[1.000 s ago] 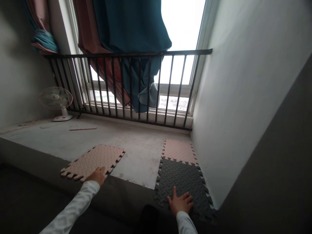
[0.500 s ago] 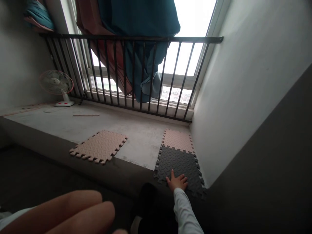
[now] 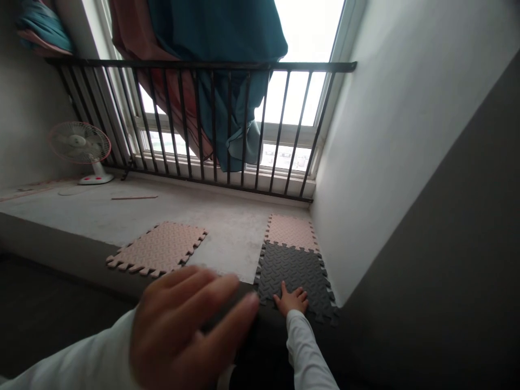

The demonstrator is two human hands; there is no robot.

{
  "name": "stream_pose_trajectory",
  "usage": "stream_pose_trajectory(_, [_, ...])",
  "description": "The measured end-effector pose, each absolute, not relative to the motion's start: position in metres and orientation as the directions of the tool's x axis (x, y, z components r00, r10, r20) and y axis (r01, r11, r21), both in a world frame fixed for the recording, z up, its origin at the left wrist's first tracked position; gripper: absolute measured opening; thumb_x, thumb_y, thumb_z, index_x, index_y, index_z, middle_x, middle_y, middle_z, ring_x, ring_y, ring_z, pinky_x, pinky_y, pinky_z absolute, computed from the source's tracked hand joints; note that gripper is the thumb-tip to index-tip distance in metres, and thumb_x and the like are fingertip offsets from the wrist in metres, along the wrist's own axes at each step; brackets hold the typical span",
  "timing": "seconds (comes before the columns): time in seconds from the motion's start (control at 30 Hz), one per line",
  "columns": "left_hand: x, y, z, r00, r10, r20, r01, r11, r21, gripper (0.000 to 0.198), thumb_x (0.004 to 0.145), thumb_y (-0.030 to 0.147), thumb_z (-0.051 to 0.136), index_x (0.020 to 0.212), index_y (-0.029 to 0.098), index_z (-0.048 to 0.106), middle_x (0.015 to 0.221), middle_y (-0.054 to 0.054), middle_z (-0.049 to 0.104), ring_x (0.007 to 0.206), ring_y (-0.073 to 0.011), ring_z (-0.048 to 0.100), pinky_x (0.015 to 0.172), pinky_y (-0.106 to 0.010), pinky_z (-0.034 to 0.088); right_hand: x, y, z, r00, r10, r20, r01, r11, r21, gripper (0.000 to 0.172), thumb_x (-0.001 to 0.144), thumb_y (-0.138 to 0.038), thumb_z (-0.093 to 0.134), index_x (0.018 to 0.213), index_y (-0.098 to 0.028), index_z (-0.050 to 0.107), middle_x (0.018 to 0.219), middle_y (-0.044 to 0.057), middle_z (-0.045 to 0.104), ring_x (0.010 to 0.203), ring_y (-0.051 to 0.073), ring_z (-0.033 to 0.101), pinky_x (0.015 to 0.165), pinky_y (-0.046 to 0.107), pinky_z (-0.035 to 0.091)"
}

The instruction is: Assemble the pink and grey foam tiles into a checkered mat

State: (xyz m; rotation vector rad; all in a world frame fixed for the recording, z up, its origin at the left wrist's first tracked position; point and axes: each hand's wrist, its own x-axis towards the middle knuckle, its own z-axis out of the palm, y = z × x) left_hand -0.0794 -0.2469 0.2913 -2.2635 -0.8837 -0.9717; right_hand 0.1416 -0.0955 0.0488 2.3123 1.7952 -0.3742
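- Three interlocking foam mats lie flat on a concrete ledge [image 3: 122, 216]: two peach, one dark grey, all with toothed edges.
- The dark grey foam mat [image 3: 294, 273] and the joined peach foam mat [image 3: 290, 232] meet edge to edge, forming one strip. Its long axis points from the near edge of the ledge toward the window, along the right-hand wall [image 3: 385, 162]. The dark grey piece is the nearer one, and its far end locks into the peach piece.
- The loose peach foam mat [image 3: 156, 249] lies apart, left of the strip and close to the near edge. Its long axis slants from lower left to upper right in the view.
- The right hand [image 3: 290, 300] rests palm down on the near part of the dark grey foam mat, fingers spread wide, holding nothing.
- The left hand [image 3: 184, 325] is close to the camera and blurred, fingers fanned open, with nothing visible in it. It overlaps the near corner of the loose mat in the view; whether it touches that mat, I cannot tell.
- Beyond the mats stands one metal railing [image 3: 203, 65], with a teal curtain [image 3: 211, 32] and a reddish curtain [image 3: 130, 21] behind it.
- One electric fan [image 3: 79, 142] stands at the far left of the ledge, and one wooden strip [image 3: 134, 197] lies on the concrete near it.
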Motion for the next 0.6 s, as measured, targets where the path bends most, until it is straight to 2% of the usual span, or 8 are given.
stream_pose_trajectory(0.07, [-0.07, -0.196, 0.281, 0.556, 0.422, 0.716, 0.748, -0.631, -0.209, 0.042, 0.071, 0.022, 0.047, 0.113, 0.03, 0.045, 0.085, -0.001, 0.063, 0.07, -0.0142, 0.057, 0.061, -0.029, 0.049, 0.143, -0.095, 0.049, 0.231, 0.92, -0.317, 0.967, -0.252, -0.025, 0.059, 0.074, -0.05, 0.039, 0.128, -0.031, 0.027, 0.133, 0.021, 0.027, 0.12, 0.038, 0.024, 0.087, 0.056, 0.017])
stream_pose_trajectory(0.13, [-0.067, -0.139, 0.254, 0.486, 0.631, 0.605, 0.836, -0.536, -0.113, 0.036, 0.074, 0.022, 0.04, 0.108, 0.024, 0.05, 0.085, -0.003, 0.063, 0.066, -0.0142, 0.057, 0.059, -0.029, 0.048, 0.144, -0.095, 0.049, 0.23, 0.919, -0.319, 0.965, -0.257, -0.045, 0.059, 0.073, -0.047, 0.043, 0.127, -0.031, 0.028, 0.133, 0.021, 0.026, 0.12, 0.037, 0.023, 0.088, 0.056, 0.017])
stream_pose_trajectory(0.2, [-0.066, -0.086, 0.217, 0.369, 0.841, 0.396, 0.908, -0.417, 0.04, 0.034, 0.072, 0.019, 0.04, 0.104, 0.019, 0.054, 0.092, -0.005, 0.062, 0.071, -0.015, 0.058, 0.065, -0.029, 0.047, 0.145, -0.095, 0.048, 0.23, 0.919, -0.32, 0.961, -0.266, -0.076, 0.059, 0.072, -0.045, 0.045, 0.127, -0.03, 0.029, 0.133, 0.02, 0.026, 0.121, 0.037, 0.022, 0.089, 0.055, 0.017])
stream_pose_trajectory(0.27, [-0.062, -0.041, 0.18, 0.251, 0.96, 0.123, 0.936, -0.273, 0.224, 0.035, 0.066, 0.014, 0.047, 0.1, 0.017, 0.056, 0.098, -0.005, 0.061, 0.078, -0.0134, 0.058, 0.075, -0.025, 0.044, 0.146, -0.095, 0.045, 0.227, 0.921, -0.318, 0.954, -0.276, -0.118, 0.061, 0.07, -0.042, 0.048, 0.127, -0.028, 0.031, 0.134, 0.02, 0.026, 0.122, 0.036, 0.021, 0.091, 0.055, 0.018])
stream_pose_trajectory(0.33, [-0.053, -0.005, 0.147, 0.068, 0.992, -0.102, 0.924, -0.025, 0.382, 0.033, 0.065, 0.012, 0.05, 0.096, 0.017, 0.058, 0.1, -0.002, 0.062, 0.087, -0.0121, 0.056, 0.081, -0.019, 0.04, 0.145, -0.095, 0.04, 0.23, 0.927, -0.295, 0.946, -0.284, -0.154, 0.061, 0.069, -0.04, 0.05, 0.126, -0.025, 0.033, 0.133, 0.021, 0.026, 0.122, 0.036, 0.02, 0.091, 0.055, 0.02])
stream_pose_trajectory(0.4, [-0.04, 0.026, 0.123, -0.023, 0.979, -0.202, 0.9, 0.108, 0.422, 0.028, 0.066, 0.011, 0.051, 0.091, 0.017, 0.06, 0.097, -0.001, 0.063, 0.092, -0.0121, 0.055, 0.081, -0.018, 0.039, 0.144, -0.095, 0.032, 0.252, 0.936, -0.247, 0.941, -0.296, -0.164, 0.059, 0.069, -0.039, 0.05, 0.125, -0.025, 0.036, 0.133, 0.02, 0.027, 0.123, 0.035, 0.02, 0.091, 0.054, 0.023])
stream_pose_trajectory(0.5, [-0.017, 0.065, 0.101, -0.078, 0.962, -0.262, 0.876, 0.192, 0.442, 0.022, 0.069, 0.015, 0.054, 0.091, 0.016, 0.058, 0.094, -0.002, 0.062, 0.089, -0.013, 0.056, 0.077, -0.021, 0.043, 0.14, -0.092, 0.02, 0.272, 0.948, -0.165, 0.942, -0.297, -0.155, 0.06, 0.067, -0.043, 0.052, 0.123, -0.026, 0.038, 0.133, 0.019, 0.03, 0.122, 0.035, 0.021, 0.09, 0.052, 0.027])
stream_pose_trajectory(0.6, [0.012, 0.079, 0.086, -0.108, 0.964, -0.245, 0.838, 0.22, 0.499, 0.028, 0.077, 0.03, 0.049, 0.1, 0.015, 0.052, 0.1, -0.004, 0.056, 0.087, -0.0143, 0.054, 0.075, -0.033, 0.046, 0.135, -0.089, 0.007, 0.233, 0.96, -0.157, 0.951, -0.259, -0.17, 0.064, 0.063, -0.052, 0.053, 0.121, -0.027, 0.041, 0.131, 0.017, 0.033, 0.121, 0.035, 0.024, 0.09, 0.054, 0.027])
